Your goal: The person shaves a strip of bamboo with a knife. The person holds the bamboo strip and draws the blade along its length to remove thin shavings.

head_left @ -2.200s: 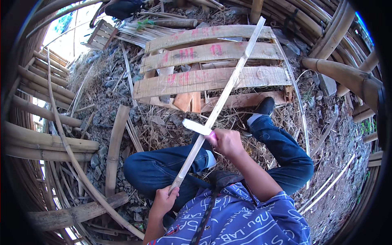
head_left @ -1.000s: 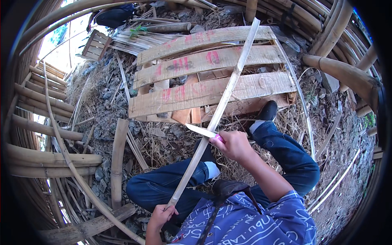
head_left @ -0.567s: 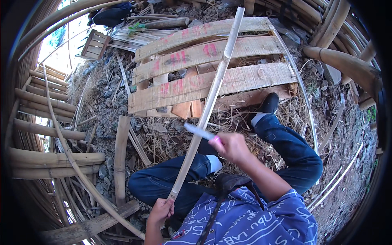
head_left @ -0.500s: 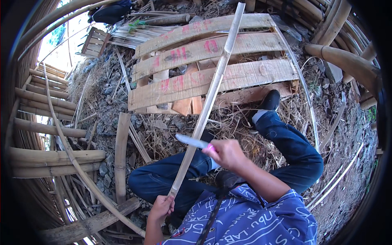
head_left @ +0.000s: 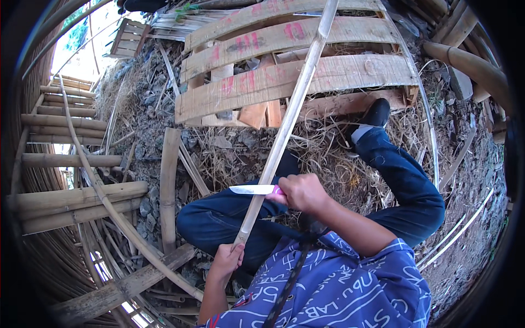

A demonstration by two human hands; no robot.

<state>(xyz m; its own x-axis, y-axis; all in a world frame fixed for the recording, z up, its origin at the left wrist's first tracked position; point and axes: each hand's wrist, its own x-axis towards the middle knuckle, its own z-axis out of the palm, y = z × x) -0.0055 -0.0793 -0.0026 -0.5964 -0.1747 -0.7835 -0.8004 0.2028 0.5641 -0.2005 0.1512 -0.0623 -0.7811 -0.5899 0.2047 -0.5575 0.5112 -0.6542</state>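
Note:
A long pale bamboo strip point(head_left: 288, 117) runs from my lap up and away across the wooden pallet point(head_left: 284, 76). My left hand point(head_left: 226, 262) grips its near end low by my thigh. My right hand point(head_left: 302, 192) holds a knife point(head_left: 252, 189) with a pink handle, its blade pointing left and lying across the strip just above my left hand. I sit on the ground in blue trousers, my right leg stretched toward the pallet, black shoe point(head_left: 375, 113) at its edge.
Thick bamboo poles point(head_left: 76, 197) are stacked at the left, with a curved one point(head_left: 109, 202) crossing them. A flat bamboo slat point(head_left: 168, 186) stands beside my left knee. Dry straw, stones and thin split strips point(head_left: 465, 218) litter the ground at the right.
The knife has slid down the strip toward me, from mid-length to near my left hand. The strip's far end has swung a little to the left across the pallet.

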